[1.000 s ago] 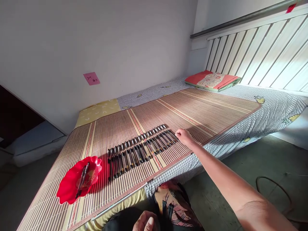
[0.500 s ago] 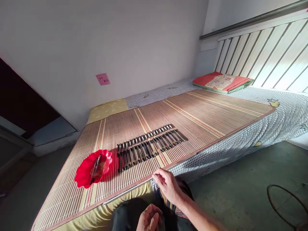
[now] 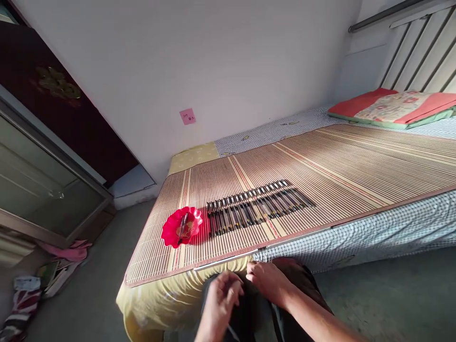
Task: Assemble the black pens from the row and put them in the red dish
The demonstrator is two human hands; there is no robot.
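Observation:
My left hand [image 3: 223, 295] hovers over my dark trousers, its fingers loosely curled in and no object showing in them. Just to its right is my right hand [image 3: 269, 281], fingers bent and closed at the mat's near edge, also with no object visible. Beyond both hands, a long row of black pens [image 3: 249, 216] with clear barrels lies side by side on the striped bamboo mat [image 3: 228, 254]. Left of the row sits a red scalloped plate [image 3: 168, 230] with a gold print. Dark pens [image 3: 183, 227] rest in the plate; their exact number is hard to tell.
The mat covers a bed with a yellow and checked sheet [image 3: 313, 249]. A folded red and floral quilt [image 3: 392, 109] lies at the far right. A pink note [image 3: 187, 116] is on the wall. Cloth items [image 3: 24, 304] lie on the floor at left, near a glass-panelled door [image 3: 46, 185].
The view has swung left, showing more of the door side. My left hand has risen and moved forward; my right hand has drawn back toward my lap. The pens and plate lie as before.

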